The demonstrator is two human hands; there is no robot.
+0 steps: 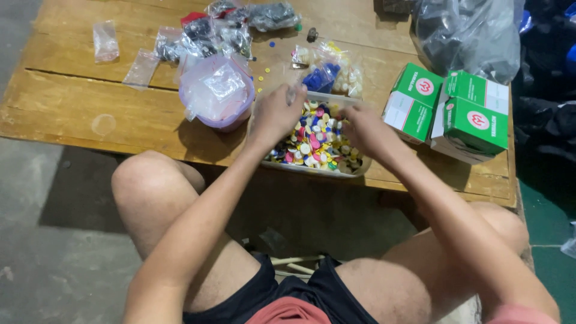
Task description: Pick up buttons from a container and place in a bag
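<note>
A clear plastic tray (312, 170) full of small round buttons (315, 141) in many colours sits at the near edge of a low wooden table (84, 108). My left hand (277, 112) hovers over the tray's left side with fingers pinched together at the top, holding something small that I cannot make out. My right hand (364, 129) rests over the tray's right side, fingers curled down among the buttons. Whether it holds any is hidden.
A pink bowl stuffed with clear bags (217, 93) stands left of the tray. Small bags of buttons (327, 69) and dark parts (222, 30) lie behind. Green and white boxes (462, 114) are stacked at right, a large grey plastic bag (468, 33) behind them. My knees are below the table.
</note>
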